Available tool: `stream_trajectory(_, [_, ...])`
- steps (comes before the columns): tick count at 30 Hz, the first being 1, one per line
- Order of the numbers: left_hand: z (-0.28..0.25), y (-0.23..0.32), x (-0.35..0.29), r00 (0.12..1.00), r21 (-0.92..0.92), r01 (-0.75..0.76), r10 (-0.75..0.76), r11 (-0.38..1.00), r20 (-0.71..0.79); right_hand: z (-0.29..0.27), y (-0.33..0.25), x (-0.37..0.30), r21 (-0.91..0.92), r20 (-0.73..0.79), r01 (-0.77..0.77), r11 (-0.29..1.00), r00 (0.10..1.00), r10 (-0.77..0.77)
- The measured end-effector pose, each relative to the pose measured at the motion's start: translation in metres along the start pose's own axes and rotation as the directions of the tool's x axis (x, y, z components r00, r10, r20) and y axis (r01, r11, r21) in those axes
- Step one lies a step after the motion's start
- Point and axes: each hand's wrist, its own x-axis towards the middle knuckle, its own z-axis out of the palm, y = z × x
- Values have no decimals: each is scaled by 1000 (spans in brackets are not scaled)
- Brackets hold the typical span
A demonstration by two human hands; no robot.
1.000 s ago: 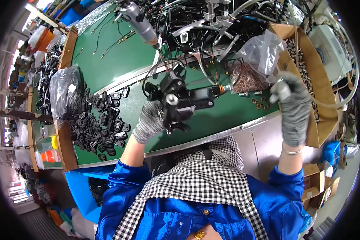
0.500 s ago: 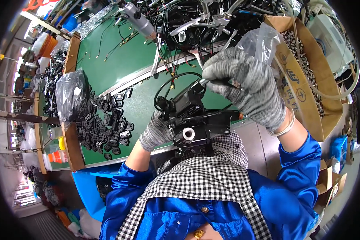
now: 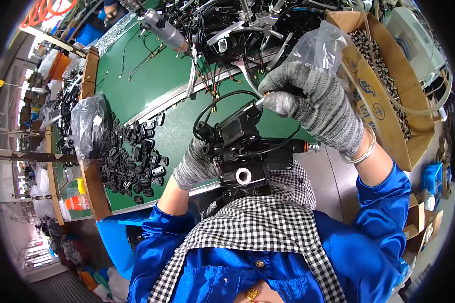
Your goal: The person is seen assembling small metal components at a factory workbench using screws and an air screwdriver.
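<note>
My left hand (image 3: 194, 164), in a grey knit glove, is closed around the left side of a bundle of black brake-pump-like parts with hoses (image 3: 237, 132). The bundle is up in front of my apron; one lower part has a white-rimmed round hole (image 3: 243, 176). A fitting with an orange ring and silver tip (image 3: 312, 146) sticks out at its right. My gloved right hand (image 3: 313, 103) has thumb and fingers pinched at a silver rod end (image 3: 261, 102) at the upper right of the bundle. A small orange bit shows between those fingertips. My left fingers are mostly hidden behind the parts.
Small black oval parts (image 3: 131, 159) lie piled on the green table (image 3: 182, 121), beside a clear plastic bag (image 3: 88, 123). A power driver (image 3: 164, 31) hangs above the table. On the right stands a cardboard box (image 3: 414, 136) of metal fittings. Cables crowd the back.
My right hand has shifted slightly down and right, its fingers less curled over the rod end, which shows more now. The bundle has tilted a little; my left hand stays on it.
</note>
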Motion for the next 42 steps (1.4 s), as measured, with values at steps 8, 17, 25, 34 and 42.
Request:
stream_trajectory(8, [8,15,11,1000,-8,9,-9,1000,9,-10,-1,6,-114,142,-162,980,974,178])
stream_trajectory(17, [8,13,22,964,-487,258,-194,835,179,-48,1,0,-25,438,-526,850,759,482])
stream_trajectory(25, [23,10,49,928,-757,310,-8,575,373,-63,33,-43,-612,306,420,670,907,-290])
stream_trajectory(34, [3,-20,39,970,-579,184,-51,794,239,-232,213,-57,-891,-204,-433,133,646,735])
stream_trajectory(42, [0,-21,36,986,37,141,-144,989,79,-208,220,-64,-857,-232,-510,81,520,822])
